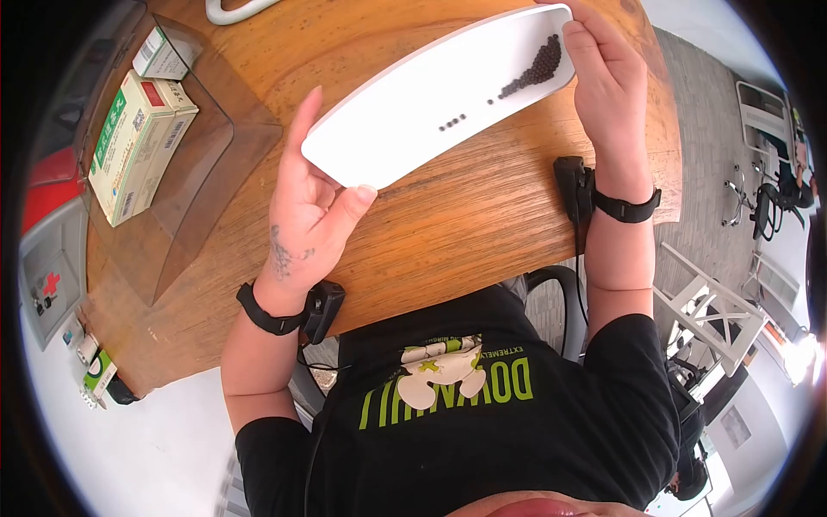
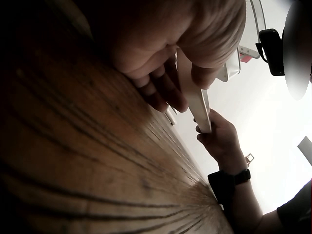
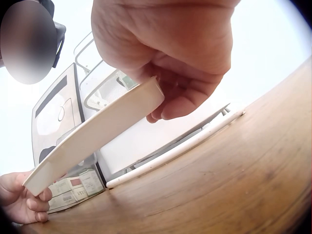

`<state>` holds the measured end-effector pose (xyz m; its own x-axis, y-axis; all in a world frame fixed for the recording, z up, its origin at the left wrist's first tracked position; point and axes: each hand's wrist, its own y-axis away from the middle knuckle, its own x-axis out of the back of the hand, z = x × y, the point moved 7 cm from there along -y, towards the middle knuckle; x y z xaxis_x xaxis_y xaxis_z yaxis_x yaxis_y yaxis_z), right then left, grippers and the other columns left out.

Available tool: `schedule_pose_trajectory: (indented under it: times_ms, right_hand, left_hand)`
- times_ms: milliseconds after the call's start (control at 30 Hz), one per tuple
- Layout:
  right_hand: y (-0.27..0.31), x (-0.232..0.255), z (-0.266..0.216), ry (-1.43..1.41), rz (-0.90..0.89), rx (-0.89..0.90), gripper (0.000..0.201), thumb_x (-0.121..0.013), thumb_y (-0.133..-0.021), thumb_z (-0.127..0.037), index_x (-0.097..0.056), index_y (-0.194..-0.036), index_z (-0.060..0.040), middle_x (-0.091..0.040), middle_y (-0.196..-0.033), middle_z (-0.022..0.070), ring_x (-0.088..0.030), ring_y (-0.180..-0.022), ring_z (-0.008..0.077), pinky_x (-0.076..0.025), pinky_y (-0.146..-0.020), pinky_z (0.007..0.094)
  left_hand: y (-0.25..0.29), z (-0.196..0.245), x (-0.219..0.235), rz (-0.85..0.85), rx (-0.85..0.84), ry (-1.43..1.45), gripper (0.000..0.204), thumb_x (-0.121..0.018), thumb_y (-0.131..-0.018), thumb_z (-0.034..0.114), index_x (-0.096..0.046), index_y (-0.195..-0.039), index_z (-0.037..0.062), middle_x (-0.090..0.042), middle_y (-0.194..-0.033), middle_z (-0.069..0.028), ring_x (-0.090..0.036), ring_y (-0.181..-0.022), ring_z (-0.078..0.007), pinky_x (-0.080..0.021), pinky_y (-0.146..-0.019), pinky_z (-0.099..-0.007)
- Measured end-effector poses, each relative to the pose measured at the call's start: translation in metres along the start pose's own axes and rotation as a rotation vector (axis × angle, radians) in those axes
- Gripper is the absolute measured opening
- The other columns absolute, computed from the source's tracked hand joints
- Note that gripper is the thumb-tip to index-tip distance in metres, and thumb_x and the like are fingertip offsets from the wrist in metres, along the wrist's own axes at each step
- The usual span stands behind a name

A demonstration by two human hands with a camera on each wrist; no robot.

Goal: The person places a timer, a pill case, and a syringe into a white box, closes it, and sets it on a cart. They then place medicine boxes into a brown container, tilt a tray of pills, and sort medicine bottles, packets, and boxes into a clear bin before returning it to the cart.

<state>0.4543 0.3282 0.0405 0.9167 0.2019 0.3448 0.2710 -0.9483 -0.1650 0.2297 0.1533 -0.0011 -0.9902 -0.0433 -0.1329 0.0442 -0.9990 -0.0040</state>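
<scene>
A long white tray (image 1: 405,95) is held above the wooden table between both hands. Small dark beads (image 1: 538,69) are heaped at its right end, with several more strung out toward the middle. The left hand (image 1: 312,207) grips the tray's left end, thumb on the near rim. At the other end, the right hand (image 1: 610,86) pinches the corner. In the right wrist view the tray (image 3: 92,134) is seen from the side, tilted, its end by the right hand (image 3: 165,58) higher. The left wrist view shows the left hand (image 2: 170,44) around the tray's edge (image 2: 192,92).
Medicine boxes (image 1: 142,146) stand by a transparent plastic panel (image 1: 207,164) on the left of the table (image 1: 465,198). A white curved tube (image 1: 237,12) lies at the far edge. A first-aid box (image 1: 53,276) is at the far left, and a white rack (image 1: 711,310) is off to the right.
</scene>
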Motion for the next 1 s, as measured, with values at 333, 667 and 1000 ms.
schedule_pose_trajectory:
  times_ms: [333,667,1000]
  right_hand:
    - [0.002,0.004,0.003,-0.064,0.033,0.057,0.027,-0.049,-0.106,-0.007,-0.068,-0.123,0.0038,-0.065,-0.091,-0.0024,-0.056,-0.082,0.0042,-0.045,-0.074,0.0186]
    - [0.003,0.006,-0.001,-0.061,0.051,0.119,0.028,-0.049,-0.105,-0.008,-0.068,-0.122,0.0042,-0.065,-0.093,-0.0027,-0.055,-0.083,0.0045,-0.043,-0.074,0.0185]
    - [0.006,0.011,-0.006,-0.023,0.078,0.130,0.028,-0.050,-0.104,-0.010,-0.069,-0.120,0.0036,-0.064,-0.092,-0.0034,-0.053,-0.081,0.0036,-0.041,-0.073,0.0188]
  left_hand:
    - [0.000,-0.002,0.000,0.011,0.012,0.049,0.084,-0.061,-0.096,-0.002,-0.008,-0.161,-0.0001,-0.046,-0.149,-0.0169,-0.049,-0.137,-0.0250,-0.040,-0.115,-0.0404]
    - [0.000,-0.004,0.001,0.008,0.023,0.074,0.085,-0.061,-0.096,-0.003,-0.007,-0.161,-0.0004,-0.044,-0.150,-0.0161,-0.047,-0.138,-0.0241,-0.037,-0.116,-0.0402]
    - [0.000,-0.005,0.002,0.017,0.024,0.071,0.085,-0.061,-0.097,-0.002,-0.005,-0.161,-0.0008,-0.043,-0.151,-0.0162,-0.046,-0.139,-0.0242,-0.036,-0.117,-0.0403]
